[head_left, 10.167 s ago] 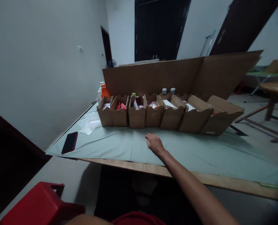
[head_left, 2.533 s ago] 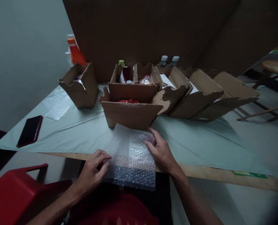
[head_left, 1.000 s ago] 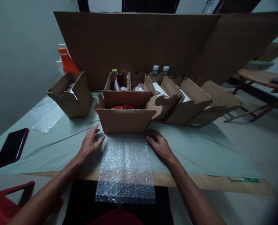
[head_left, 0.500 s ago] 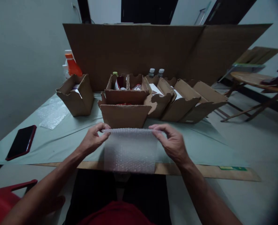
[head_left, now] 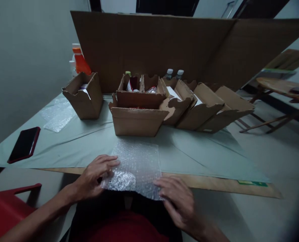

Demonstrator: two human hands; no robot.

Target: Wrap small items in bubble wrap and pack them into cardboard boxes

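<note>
A clear sheet of bubble wrap (head_left: 139, 164) lies over the table's front edge, its near end sticking out above my lap. My left hand (head_left: 95, 174) is at its near left corner, fingers over the top and thumb below, closed loosely on the edge. At the near right corner, my right hand (head_left: 177, 198) has its fingers on top of the wrap and its thumb underneath. Just beyond the far end of the wrap stands an open cardboard bin (head_left: 139, 121) with something red inside, mostly hidden by its front wall.
Several more cardboard bins (head_left: 199, 107) stand behind and to the right. At left are another bin (head_left: 85, 97), loose bubble wrap (head_left: 60, 117), a phone (head_left: 25, 144) and an orange bottle (head_left: 81, 62). A tall cardboard panel (head_left: 149, 47) rises behind. A red stool (head_left: 8, 211) stands lower left.
Both hands have come down and toward me. The bubble wrap, held upright by its top edge before, now lies flat on the table. My view has tilted slightly down.
</note>
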